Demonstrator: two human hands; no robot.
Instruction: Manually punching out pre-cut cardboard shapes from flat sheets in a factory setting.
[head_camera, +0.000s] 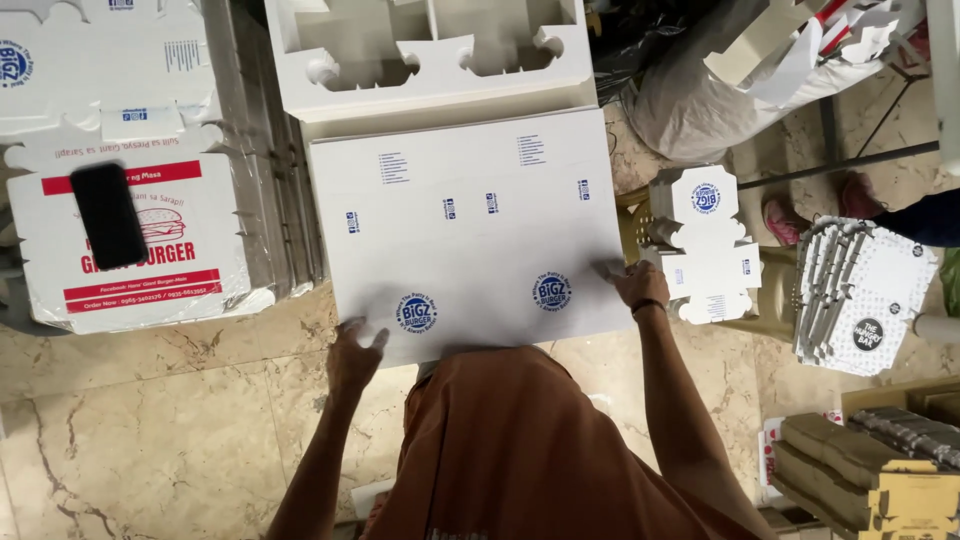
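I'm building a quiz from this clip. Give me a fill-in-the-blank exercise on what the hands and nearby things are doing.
1. Both hands rest on a flat white ____ sheet.
2. The right hand presses the sheet's ____ edge.
3. The black phone lies on a stack to the ____.
4. The left hand touches the sheet's ____ edge.

Missing words: cardboard; right; left; near

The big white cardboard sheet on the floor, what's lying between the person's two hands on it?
In the head view, between the left hand and right hand lies only the flat white cardboard sheet with two round blue printed logos; nothing else rests there.
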